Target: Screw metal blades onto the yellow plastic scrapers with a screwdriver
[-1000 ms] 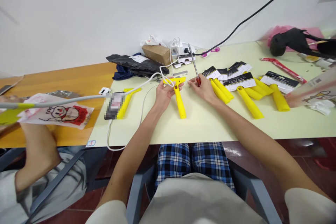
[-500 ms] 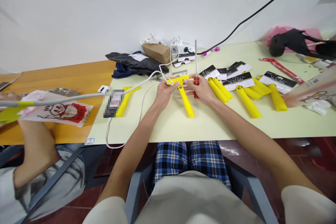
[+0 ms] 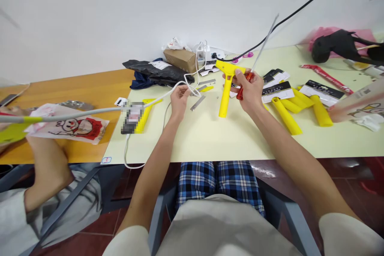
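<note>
My right hand (image 3: 251, 90) grips a yellow scraper handle (image 3: 225, 95) and a screwdriver (image 3: 265, 43) together. The scraper's T-shaped head is under my thumb and its grip hangs down. The screwdriver's red handle lies in my palm, with its metal shaft pointing up and right. My left hand (image 3: 179, 100) is closed at the fingertips on a looped white cable (image 3: 192, 88). Just right of it, a flat metal blade (image 3: 198, 103) lies on the table. Behind that are more metal strips and a small yellow piece (image 3: 208, 89).
Yellow scraper handles (image 3: 286, 117) and black-and-white cards (image 3: 277, 91) lie at right. A phone-like device (image 3: 132, 118), pixelated, rests by another yellow scraper at left. Behind are a black plastic bag (image 3: 159, 73) and a cardboard box (image 3: 181, 60). Another person's arm (image 3: 49, 164) is far left.
My right hand has carried the scraper and screwdriver up and right, and the screwdriver now tilts. My left hand has let go of the scraper and closed on the cable. The blade is now uncovered.
</note>
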Motion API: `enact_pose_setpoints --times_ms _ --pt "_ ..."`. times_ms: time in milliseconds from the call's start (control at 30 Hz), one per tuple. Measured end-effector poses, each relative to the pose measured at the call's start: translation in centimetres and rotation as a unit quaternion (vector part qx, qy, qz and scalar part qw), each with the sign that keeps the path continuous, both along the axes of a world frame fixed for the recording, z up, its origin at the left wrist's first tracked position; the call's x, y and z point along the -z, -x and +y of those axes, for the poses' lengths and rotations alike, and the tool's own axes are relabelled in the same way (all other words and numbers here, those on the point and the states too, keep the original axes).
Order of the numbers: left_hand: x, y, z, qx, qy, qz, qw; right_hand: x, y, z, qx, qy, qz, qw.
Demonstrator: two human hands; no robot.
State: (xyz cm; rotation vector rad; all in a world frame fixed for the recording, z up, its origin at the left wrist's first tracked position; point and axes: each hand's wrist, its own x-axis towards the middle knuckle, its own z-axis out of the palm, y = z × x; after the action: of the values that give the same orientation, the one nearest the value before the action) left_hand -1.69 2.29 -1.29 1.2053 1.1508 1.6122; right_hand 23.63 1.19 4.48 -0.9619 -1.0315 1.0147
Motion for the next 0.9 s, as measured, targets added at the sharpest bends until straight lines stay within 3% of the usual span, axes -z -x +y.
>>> enact_pose_setpoints --times_ms 100,267,433,500,600,700,900 --pt "1.0 0.2 0.4 0.01 -0.009 0.128 0.992 0.3 -0.4 0.4 0.019 0.01 -0.027 0.999" --pt "1.5 -0.2 0.8 0.035 -0.003 0.182 0.983 2.1 0.0 1.1 -0.015 0.058 0.02 0.998" --pt "1.6 3.8 1.7 -0.081 -0.025 0.325 0.942 4.5 0.8 1.6 -0.015 0.109 0.029 0.993" --pt "1.6 5.9 1.9 -0.141 -0.002 0.386 0.912 5.2 1.1 1.6 -0.014 0.114 0.022 0.993" --pt "1.4 7.8 2.0 -0.171 0.056 0.459 0.87 5.7 1.2 1.5 -0.011 0.107 0.015 0.994" --pt "1.0 8.1 2.4 -0.166 0.093 0.478 0.858 5.7 1.1 1.6 0.003 0.094 0.01 0.995" --pt "-0.1 8.4 3.9 -0.119 0.155 0.455 0.869 5.7 -0.1 2.6 0.053 0.067 0.008 0.996"
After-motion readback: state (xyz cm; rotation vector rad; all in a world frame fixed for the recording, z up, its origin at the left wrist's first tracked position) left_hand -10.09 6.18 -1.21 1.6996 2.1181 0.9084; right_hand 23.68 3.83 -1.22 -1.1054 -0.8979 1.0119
